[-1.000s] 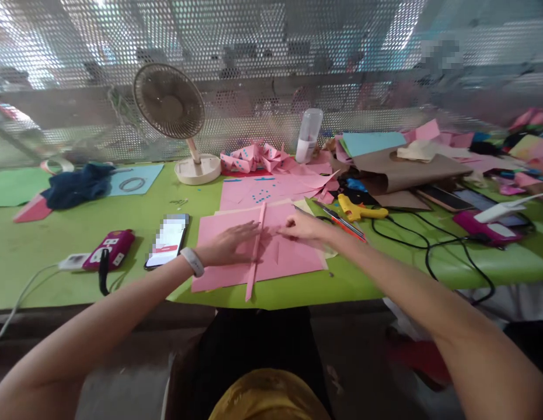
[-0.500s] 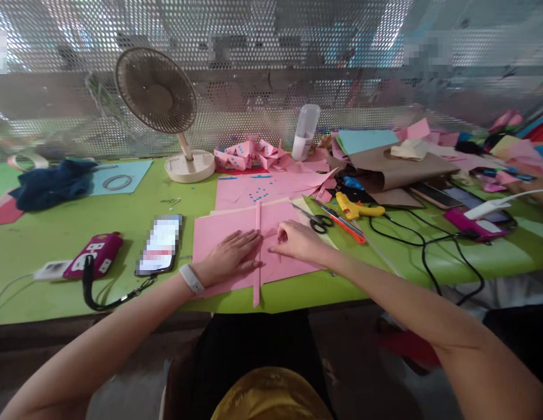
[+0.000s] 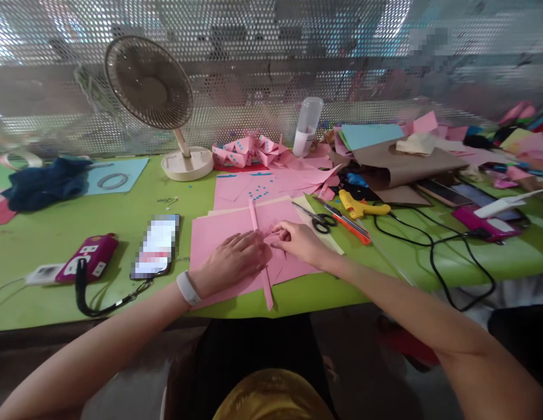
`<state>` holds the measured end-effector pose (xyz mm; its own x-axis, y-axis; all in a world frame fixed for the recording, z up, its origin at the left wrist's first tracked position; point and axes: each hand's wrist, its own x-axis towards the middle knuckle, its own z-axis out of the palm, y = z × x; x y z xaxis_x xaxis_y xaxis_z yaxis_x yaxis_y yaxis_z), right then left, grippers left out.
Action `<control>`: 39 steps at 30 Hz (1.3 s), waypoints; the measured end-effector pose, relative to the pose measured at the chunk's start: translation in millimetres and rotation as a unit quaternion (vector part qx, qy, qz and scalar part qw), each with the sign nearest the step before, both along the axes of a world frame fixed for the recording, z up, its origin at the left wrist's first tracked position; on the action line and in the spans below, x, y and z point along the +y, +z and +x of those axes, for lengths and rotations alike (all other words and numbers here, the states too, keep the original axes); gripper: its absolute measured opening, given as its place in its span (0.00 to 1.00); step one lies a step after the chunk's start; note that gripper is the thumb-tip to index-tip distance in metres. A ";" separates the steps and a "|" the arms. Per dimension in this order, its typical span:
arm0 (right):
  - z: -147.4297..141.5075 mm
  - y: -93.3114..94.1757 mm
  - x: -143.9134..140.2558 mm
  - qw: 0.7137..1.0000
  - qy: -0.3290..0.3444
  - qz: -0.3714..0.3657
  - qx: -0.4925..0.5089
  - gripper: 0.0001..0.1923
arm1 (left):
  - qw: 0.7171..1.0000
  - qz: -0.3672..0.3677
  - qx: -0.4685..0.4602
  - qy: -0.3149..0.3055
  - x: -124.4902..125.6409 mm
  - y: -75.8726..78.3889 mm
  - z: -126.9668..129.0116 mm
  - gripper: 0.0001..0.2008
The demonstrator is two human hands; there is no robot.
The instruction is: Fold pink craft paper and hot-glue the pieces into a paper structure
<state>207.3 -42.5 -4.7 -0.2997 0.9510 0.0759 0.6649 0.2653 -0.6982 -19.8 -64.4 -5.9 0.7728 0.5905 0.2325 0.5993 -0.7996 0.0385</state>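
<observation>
Pink paper sheets [image 3: 205,236] lie stacked at the table's front edge. Across them runs a narrow folded pink strip [image 3: 266,287], tilted, its lower end reaching past the sheets. My left hand [image 3: 232,261] lies flat over the strip's middle, fingers stretched out and pressing down. Just right of it, my right hand [image 3: 300,242] is closed in a pinch on a small piece of pink paper [image 3: 271,238], partly hidden by the fingers. Black-handled scissors [image 3: 324,223] and an orange utility knife [image 3: 354,227] rest beyond my right hand.
A fan [image 3: 188,163] stands at the back left, near folded pink paper shapes [image 3: 249,153]. A phone [image 3: 155,248] and purple power bank [image 3: 90,256] lie left. A yellow glue gun [image 3: 363,207], black cable [image 3: 429,248] and brown paper [image 3: 407,166] are right.
The pink strip has turned, its top end going left and its lower end right. My left hand has shifted slightly right, closer to my right fingers. The view has shifted slightly.
</observation>
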 end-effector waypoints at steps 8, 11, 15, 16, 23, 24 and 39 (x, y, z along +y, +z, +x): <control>2.6 -3.2 0.2 0.999 -0.030 -0.027 0.003 0.14 | 0.999 -0.030 -0.013 -0.044 7.3 15.1 0.2 0.18; 4.7 -5.3 1.1 0.998 -0.030 -0.051 0.010 0.12 | 0.998 -0.024 -0.026 -0.045 10.0 13.7 0.4 0.18; 4.8 -6.0 -5.0 1.000 -0.016 0.002 0.018 0.06 | 0.998 -0.007 -0.045 -0.044 10.9 9.0 -0.1 0.16; 4.6 -5.9 -7.3 0.999 -0.001 0.043 0.007 0.04 | 0.998 -0.005 -0.048 -0.046 10.8 8.3 -0.2 0.16; 4.8 -6.9 -17.9 0.901 0.119 0.374 -0.186 0.10 | 0.994 0.010 -0.093 -0.048 10.7 8.8 2.2 0.17; 4.5 -6.6 -18.7 0.886 0.126 0.397 -0.204 0.11 | 0.994 0.011 -0.097 -0.049 10.9 8.7 2.3 0.17; 5.9 -5.2 -19.4 0.934 0.087 0.313 -0.149 0.09 | 0.994 0.010 -0.097 -0.048 12.6 7.9 2.1 0.16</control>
<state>213.2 -61.9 -9.9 -0.5415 0.6837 0.4892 0.7139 0.6813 -0.1618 -17.7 -51.7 2.1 0.7647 0.5102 0.3935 0.5037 -0.8542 0.1286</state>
